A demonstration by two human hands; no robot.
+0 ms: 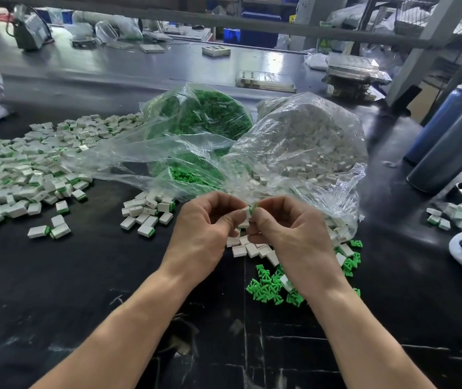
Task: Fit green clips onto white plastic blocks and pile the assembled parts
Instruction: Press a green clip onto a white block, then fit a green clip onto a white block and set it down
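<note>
One small white plastic block (245, 213) is pinched by the left hand (207, 228), and one green clip (253, 208) is pinched against it by the right hand (288, 228), above the black table (97, 276), before two clear bags (196, 141)

The table (55, 290) looked black, matt and scratched. The bags (294, 153) were thin, clear, glossy, wrinkled plastic. White blocks (241, 249) and green clips (269, 286) looked smooth, matt plastic.
</note>
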